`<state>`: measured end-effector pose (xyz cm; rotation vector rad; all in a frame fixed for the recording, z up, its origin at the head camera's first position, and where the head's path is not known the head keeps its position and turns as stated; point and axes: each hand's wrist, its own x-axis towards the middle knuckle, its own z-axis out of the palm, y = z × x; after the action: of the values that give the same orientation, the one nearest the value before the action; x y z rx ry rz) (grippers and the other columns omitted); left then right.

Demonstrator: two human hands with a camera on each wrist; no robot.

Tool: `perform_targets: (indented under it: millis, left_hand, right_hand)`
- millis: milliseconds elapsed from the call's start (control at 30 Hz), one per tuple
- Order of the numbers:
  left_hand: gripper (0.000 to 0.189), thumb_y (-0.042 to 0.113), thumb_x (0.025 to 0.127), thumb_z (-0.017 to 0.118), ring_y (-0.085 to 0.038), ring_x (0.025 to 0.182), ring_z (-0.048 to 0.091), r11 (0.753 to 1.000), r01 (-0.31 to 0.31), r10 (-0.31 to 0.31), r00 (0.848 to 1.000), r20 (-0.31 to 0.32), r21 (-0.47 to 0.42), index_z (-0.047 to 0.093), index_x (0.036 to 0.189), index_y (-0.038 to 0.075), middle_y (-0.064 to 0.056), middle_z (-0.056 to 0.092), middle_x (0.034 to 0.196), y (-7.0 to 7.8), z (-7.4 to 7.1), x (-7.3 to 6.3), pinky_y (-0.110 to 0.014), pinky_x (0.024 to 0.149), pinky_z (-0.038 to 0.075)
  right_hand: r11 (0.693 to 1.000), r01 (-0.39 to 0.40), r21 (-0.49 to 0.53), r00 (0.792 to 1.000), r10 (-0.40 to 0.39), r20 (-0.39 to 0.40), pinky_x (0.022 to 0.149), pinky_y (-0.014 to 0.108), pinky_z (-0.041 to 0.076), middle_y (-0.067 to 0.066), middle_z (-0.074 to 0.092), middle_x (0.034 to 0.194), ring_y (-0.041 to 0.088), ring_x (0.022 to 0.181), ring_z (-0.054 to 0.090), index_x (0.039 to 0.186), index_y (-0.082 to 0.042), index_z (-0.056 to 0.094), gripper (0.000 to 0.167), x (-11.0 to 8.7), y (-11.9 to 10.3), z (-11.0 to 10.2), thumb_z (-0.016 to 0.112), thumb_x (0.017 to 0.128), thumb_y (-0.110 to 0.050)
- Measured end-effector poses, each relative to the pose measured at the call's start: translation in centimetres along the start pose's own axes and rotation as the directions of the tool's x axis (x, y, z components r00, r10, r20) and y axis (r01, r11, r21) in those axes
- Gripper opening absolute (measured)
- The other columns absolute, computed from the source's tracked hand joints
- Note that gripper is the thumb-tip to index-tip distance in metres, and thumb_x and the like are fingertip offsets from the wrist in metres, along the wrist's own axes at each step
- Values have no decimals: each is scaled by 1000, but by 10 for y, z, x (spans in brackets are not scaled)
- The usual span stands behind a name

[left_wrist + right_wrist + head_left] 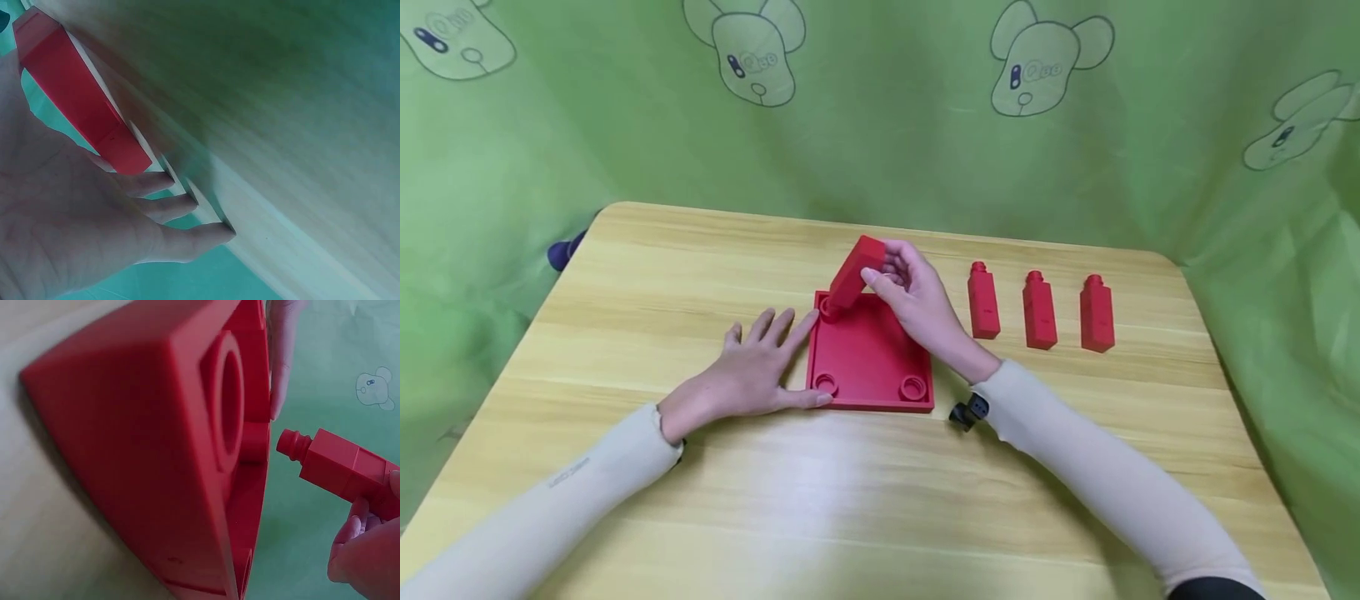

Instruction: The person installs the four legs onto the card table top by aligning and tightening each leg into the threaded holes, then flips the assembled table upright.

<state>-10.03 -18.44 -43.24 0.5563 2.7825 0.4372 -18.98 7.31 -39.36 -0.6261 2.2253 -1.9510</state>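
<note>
A square red base [872, 354] with a raised rim lies on the table, round sockets showing at its corners. My left hand [752, 371] is spread at its left side, forefinger at the far left corner and thumb along the near left corner. My right hand [921, 304] grips a red block-shaped leg [853, 271], tilted with its ridged round stub down over the far left socket. In the right wrist view, that stub [294, 445] points at the base [125, 425] with a gap showing between them. The far right socket is hidden behind my right hand in the head view.
Right of the base, three more red legs [1039, 310] lie in a row, stubs toward the back. A green curtain [895, 150] with mouse-like drawings hangs behind the wooden table [760, 500]. A small black device [970, 412] sits at my right cuff.
</note>
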Motion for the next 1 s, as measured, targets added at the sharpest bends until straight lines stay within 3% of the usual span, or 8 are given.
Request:
perform_targets:
  millis: [233, 467, 700, 1000]
  left_hand:
    - [124, 89, 89, 60, -52, 161, 15, 1000, 0, 0, 1000, 5, -9, 6, 178, 21, -24, 20, 177, 2, 3, 2, -85, 114, 17]
    - [123, 86, 91, 62, -54, 161, 14, 1000, 1, -1, 1000, 15, -1, 7, 178, 19, -25, 19, 177, 2, -1, 0, -86, 114, 17]
    - [121, 85, 92, 61, -55, 159, 18, 1000, -1, 1, 1000, 9, 3, 9, 178, 18, -26, 23, 176, 4, 0, 1, -86, 114, 18]
    - [123, 86, 91, 61, -53, 161, 14, 1000, 15, -15, 1000, 20, 7, 7, 178, 18, -24, 19, 178, 5, 0, 1, -84, 116, 15]
  right_hand:
    - [997, -10, -79, 999, 12, 29, 103, 39, 51, 16, 65, 125, 27, 114, 62, 148, 2, 56, 44, 2, 5, 4, 70, 107, -7]
    - [977, 68, -203, 995, -51, 85, 108, 39, 49, 13, 68, 126, 25, 120, 63, 147, 1, 58, 44, 9, 3, 9, 72, 107, -9]
    - [936, 152, -317, 976, -91, 199, 106, 42, 50, 7, 70, 125, 20, 119, 64, 147, -4, 61, 42, 14, 4, 13, 72, 107, -11]
    - [926, 135, -353, 983, -80, 166, 95, 38, 56, 6, 70, 121, 19, 111, 65, 143, -6, 63, 43, 14, 4, 15, 79, 104, -16]
